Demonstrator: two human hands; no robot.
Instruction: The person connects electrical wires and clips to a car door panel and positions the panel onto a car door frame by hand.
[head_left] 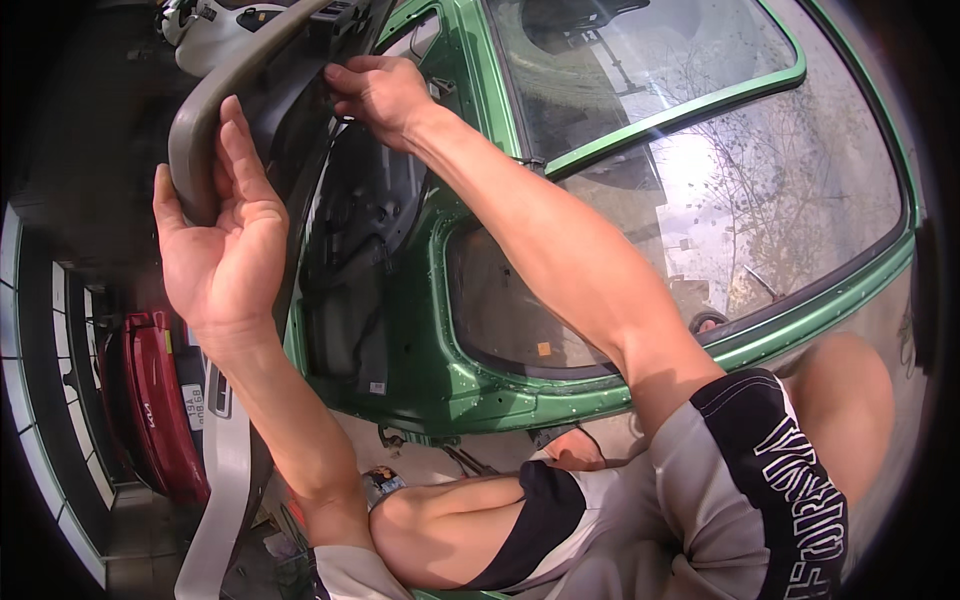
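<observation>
A long curved trim panel [225, 85], grey along its outer edge and dark on its inner side, stands tilted at the upper left. My left hand [228, 240] is wrapped round its rounded lower end, thumb on the outside and fingers reaching up the inside. Farther up, my right hand [382, 98] has its fingers curled in against the panel's inner side; what they pinch, if anything, is hidden. Just right of the panel is a green car door [430, 390] with its dark inner cavity [365, 210] exposed.
Large window glass [600, 250] in green frames fills the right. A red car [150, 400] is at the far left, beside a pale grey strip [228, 480]. A white motor scooter [215, 35] stands at the top left. My bent legs [450, 525] are below the door.
</observation>
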